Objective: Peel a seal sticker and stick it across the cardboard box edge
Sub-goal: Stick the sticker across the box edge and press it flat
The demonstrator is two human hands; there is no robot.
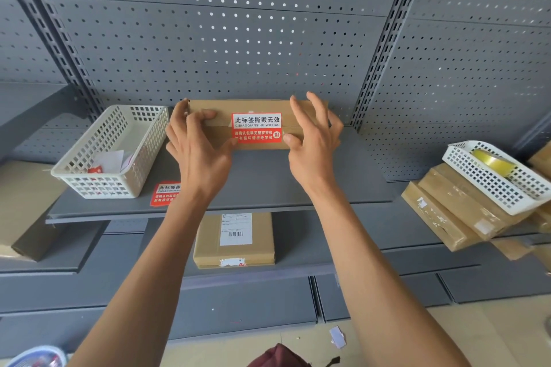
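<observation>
A flat cardboard box point(253, 106) lies on the grey shelf against the pegboard. A red and white seal sticker point(256, 127) sits folded over its front top edge, white half on top, red half on the front face. My left hand point(198, 147) grips the box's left end, fingers on top and thumb touching the sticker's lower left corner. My right hand point(313, 140) is at the box's right end with fingers spread; its thumb presses the sticker's lower right corner.
A white basket point(111, 152) with sticker scraps stands at the left, with a spare seal sticker point(165, 193) lying beside it. Another labelled box point(234, 240) lies on the shelf below. At the right, stacked taped boxes point(456, 211) carry a white basket point(496, 176) with a tape roll.
</observation>
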